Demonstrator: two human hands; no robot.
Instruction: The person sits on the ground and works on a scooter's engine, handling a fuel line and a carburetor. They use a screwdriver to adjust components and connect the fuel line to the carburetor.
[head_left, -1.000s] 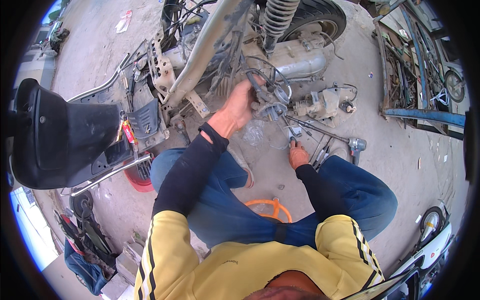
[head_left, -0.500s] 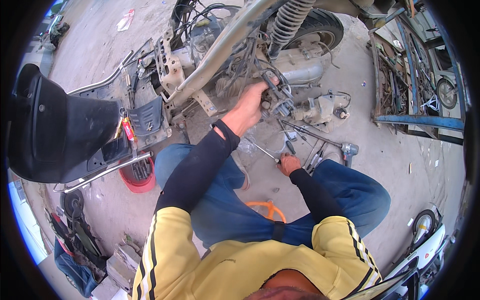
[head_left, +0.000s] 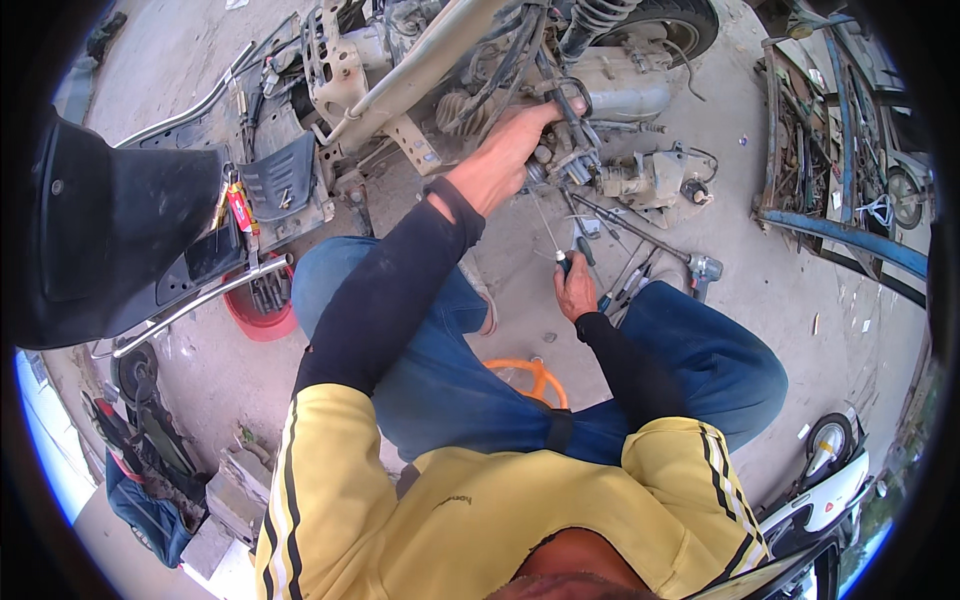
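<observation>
My left hand (head_left: 508,160) is closed around a grey carburetor-like metal part (head_left: 576,160) with black hoses, beside the stripped scooter's engine (head_left: 465,112). My thumb lies over the top of that part. In my right hand (head_left: 576,290) is a screwdriver (head_left: 562,262), its dark handle between my fingers. Its thin shaft points away from me, and the tip is near the underside of the metal part; I cannot tell whether they touch. A second dark-handled tool (head_left: 585,250) lies on the ground just right of the screwdriver.
A long bar with a grey power-tool head (head_left: 704,268) and several hand tools lie by my right knee. Beyond them sits a loose metal housing (head_left: 660,182). A red bowl (head_left: 262,312) of parts stands under the black seat (head_left: 110,230). A blue-framed rack (head_left: 840,240) stands at right.
My right hand has swung the screwdriver from pointing left to pointing away, bringing its tip up near the carburetor-like part. My left hand keeps its hold. The whole view has shifted slightly.
</observation>
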